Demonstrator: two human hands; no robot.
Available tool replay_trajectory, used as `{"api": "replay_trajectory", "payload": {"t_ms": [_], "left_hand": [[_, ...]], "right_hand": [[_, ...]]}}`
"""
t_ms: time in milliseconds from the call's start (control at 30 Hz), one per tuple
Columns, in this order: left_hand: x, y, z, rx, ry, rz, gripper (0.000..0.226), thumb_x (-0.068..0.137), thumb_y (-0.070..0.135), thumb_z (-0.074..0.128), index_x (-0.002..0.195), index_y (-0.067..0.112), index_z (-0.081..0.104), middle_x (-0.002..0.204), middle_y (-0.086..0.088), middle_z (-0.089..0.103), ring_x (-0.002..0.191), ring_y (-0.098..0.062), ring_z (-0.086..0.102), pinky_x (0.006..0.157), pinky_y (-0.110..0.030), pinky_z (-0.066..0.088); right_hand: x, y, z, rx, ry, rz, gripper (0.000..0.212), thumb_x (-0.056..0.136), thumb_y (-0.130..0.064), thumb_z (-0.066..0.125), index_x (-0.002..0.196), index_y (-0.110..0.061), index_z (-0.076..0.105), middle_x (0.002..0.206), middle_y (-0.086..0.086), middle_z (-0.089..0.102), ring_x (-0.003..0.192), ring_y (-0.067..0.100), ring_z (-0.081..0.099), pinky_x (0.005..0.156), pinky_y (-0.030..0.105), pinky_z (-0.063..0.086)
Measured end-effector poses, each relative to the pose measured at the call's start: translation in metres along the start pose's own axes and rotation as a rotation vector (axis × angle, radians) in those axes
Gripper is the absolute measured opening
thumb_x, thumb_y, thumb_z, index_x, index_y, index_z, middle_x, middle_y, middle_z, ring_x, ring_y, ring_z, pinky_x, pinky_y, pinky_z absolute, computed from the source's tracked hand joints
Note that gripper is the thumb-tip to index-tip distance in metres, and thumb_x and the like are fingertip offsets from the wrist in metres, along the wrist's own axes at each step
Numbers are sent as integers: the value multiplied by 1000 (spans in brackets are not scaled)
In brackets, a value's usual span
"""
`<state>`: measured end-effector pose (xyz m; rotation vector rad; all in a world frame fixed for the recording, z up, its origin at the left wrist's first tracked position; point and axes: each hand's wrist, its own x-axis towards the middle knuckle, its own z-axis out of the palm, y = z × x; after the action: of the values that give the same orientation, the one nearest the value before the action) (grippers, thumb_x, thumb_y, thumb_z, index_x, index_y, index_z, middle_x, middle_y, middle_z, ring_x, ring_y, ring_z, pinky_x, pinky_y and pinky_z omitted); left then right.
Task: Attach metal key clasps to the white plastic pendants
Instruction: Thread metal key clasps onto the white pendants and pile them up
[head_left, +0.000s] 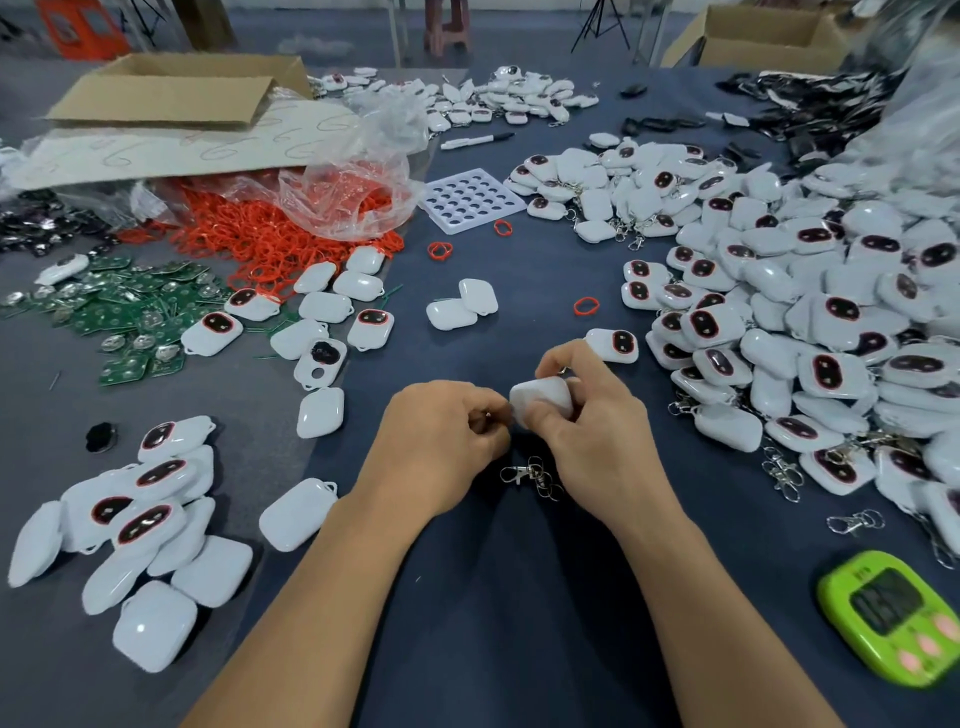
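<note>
From the head camera, the right hand (587, 415) grips a rounded white plastic pendant (543, 397) just above the dark blue tabletop (519, 597), midway along its near edge. The left hand (441, 426), fingers curled tight, pinches the pendant's left end. A silver metal key clasp (530, 475) lies loose under the wrists. A heap of white pendants (810, 312) crowds the right edge.

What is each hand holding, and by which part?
The right hand grips a white pendant around its body. The left hand pinches at its left end; what it pinches is too small to tell.
</note>
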<state>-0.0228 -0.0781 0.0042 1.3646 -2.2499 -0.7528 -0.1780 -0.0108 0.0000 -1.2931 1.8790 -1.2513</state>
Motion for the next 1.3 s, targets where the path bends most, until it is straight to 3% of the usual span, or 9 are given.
{"api": "replay_trajectory", "payload": {"t_ms": [267,400,600,800,933,1000,1100,1200,1300], "left_hand": [[0,0,0,16,-7,23,15,82,29,70,88,43,74,69,24,60,71,-3,56,56,-19,39],[-4,3,4,147,67,95,10,84,30,69,88,37,75,67,11,57,69,-10,55,63,-29,46],[-7,5,7,241,163,169,6,84,30,71,85,34,76,71,6,64,67,-18,61,59,-30,44],[-8,5,9,235,195,153,5,84,33,71,85,32,76,73,8,69,69,-14,63,63,-35,50],[-7,3,9,228,219,122,4,82,38,74,82,34,73,63,16,60,65,-9,60,60,-28,45],[-6,2,9,186,182,78,5,81,40,75,84,37,73,57,20,56,65,-7,57,59,-21,42],[-5,-1,7,44,139,20,9,77,37,76,83,40,70,69,25,61,69,-3,57,55,-17,39],[-3,-3,2,-232,128,18,16,73,37,73,84,49,72,60,11,60,52,-3,50,50,-17,41],[0,-4,-5,-408,8,73,20,78,36,75,93,50,77,54,8,48,52,-10,38,49,-23,34]], "right_hand": [[1,-1,0,-18,-38,-34,14,94,-24,70,96,-32,59,74,-1,65,61,14,54,51,20,44],[3,-3,-1,-52,-58,-38,18,91,-16,67,91,-31,58,73,-1,65,61,15,54,49,22,43],[6,-7,-8,-42,-115,-27,23,89,-13,71,87,-34,60,70,-5,71,63,15,58,50,21,44],[5,-9,-7,-31,-97,-17,18,84,-14,71,84,-28,61,66,4,69,55,17,52,48,26,43],[4,-7,-8,23,-106,-1,14,86,-15,70,83,-25,62,59,6,66,46,11,41,41,20,37],[1,-6,-6,43,-88,-11,12,87,-15,69,84,-25,62,57,7,64,44,11,41,40,21,37],[1,-6,-6,79,-73,19,12,82,-20,72,86,-27,63,58,3,67,44,13,48,42,25,42],[4,-7,-9,246,-62,110,18,74,-14,72,84,-28,65,61,6,70,42,19,53,45,25,43],[5,-9,-12,488,-106,185,17,71,-12,69,84,-22,65,65,10,71,40,20,49,43,22,38]]}}
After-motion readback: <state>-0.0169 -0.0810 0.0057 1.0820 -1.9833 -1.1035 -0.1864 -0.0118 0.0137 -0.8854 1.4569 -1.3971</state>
